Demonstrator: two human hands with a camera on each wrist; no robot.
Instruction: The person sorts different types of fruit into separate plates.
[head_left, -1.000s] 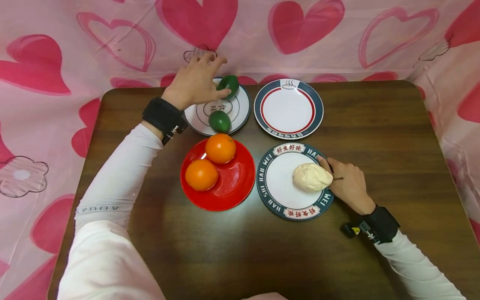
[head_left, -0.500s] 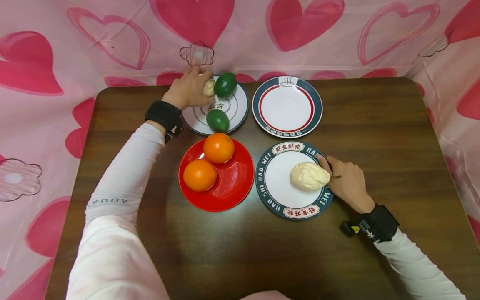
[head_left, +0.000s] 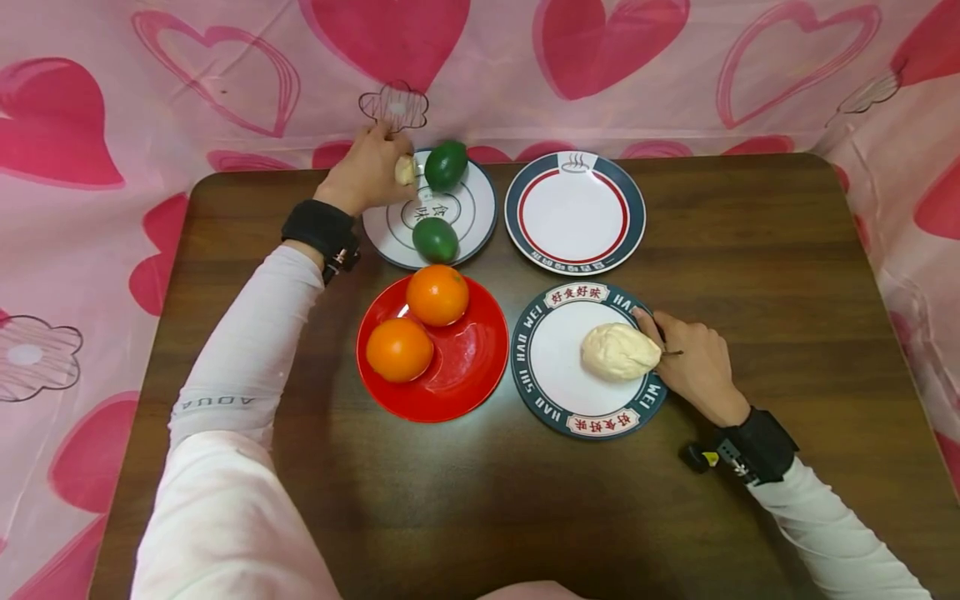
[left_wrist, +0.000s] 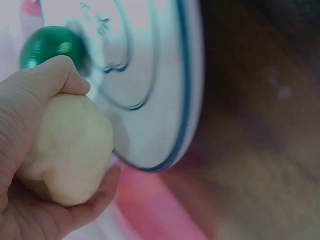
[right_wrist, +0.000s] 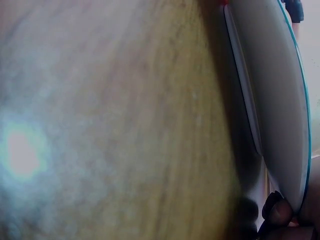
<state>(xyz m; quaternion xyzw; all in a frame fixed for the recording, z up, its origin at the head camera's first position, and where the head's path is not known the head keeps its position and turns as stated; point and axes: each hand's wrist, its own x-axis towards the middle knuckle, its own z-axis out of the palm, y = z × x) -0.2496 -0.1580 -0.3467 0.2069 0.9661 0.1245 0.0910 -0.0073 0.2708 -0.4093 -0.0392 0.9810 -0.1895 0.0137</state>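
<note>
My left hand grips a pale yellow pear at the left side of the far-left white plate. In the left wrist view, thumb and fingers curl round the pear, and the plate is beyond it. Two smooth dark green, egg-shaped fruits lie on that plate, one at the back and one at the front. My right hand pinches the right rim of the blue-rimmed plate. On this plate lies another pale pear, its dark stem pointing toward my right hand.
A red plate holds two oranges at the near left. Behind the blue-rimmed plate stands a white plate with a red ring. The wooden table ends at a pink heart-patterned cloth at the back.
My left hand has come down onto the far-left plate, closed round the pale pear and shifted slightly left and back with it. The right hand stays at its rim.
</note>
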